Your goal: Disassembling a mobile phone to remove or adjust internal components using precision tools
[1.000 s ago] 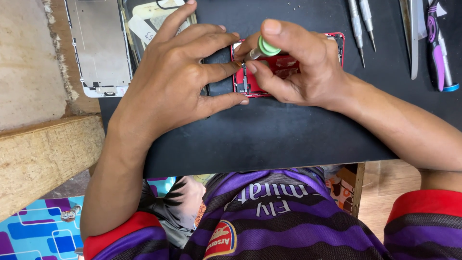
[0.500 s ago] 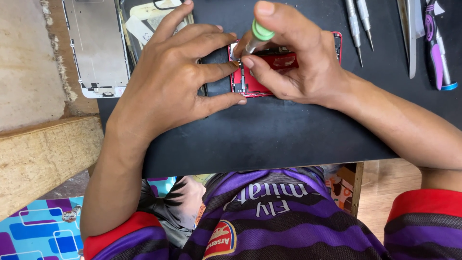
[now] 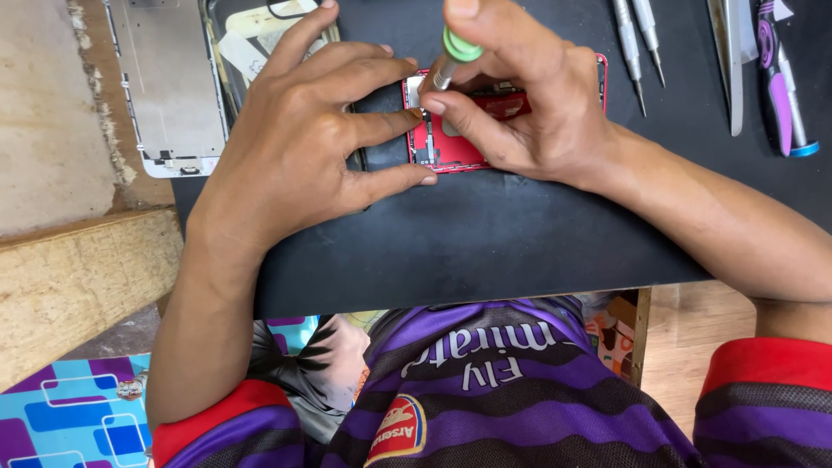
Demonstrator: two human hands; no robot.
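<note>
An opened red phone body [image 3: 438,143] lies on a black work mat [image 3: 485,234] near its far edge. My left hand [image 3: 299,139] rests flat beside it, its fingertips pressing on the phone's left end. My right hand [image 3: 520,95] pinches a small screwdriver with a green cap [image 3: 458,48], held upright with its tip down inside the phone. Most of the phone is hidden under my right hand.
A silver metal phone plate [image 3: 165,82] and a second phone part [image 3: 260,39] lie at the far left. Two thin screwdrivers [image 3: 637,43], tweezers [image 3: 735,61] and a purple-handled tool [image 3: 780,87] lie at the far right. A wooden ledge [image 3: 78,286] borders the mat's left.
My right hand and the green-capped screwdriver have shifted a little toward the far edge. My left hand stays pressed on the phone.
</note>
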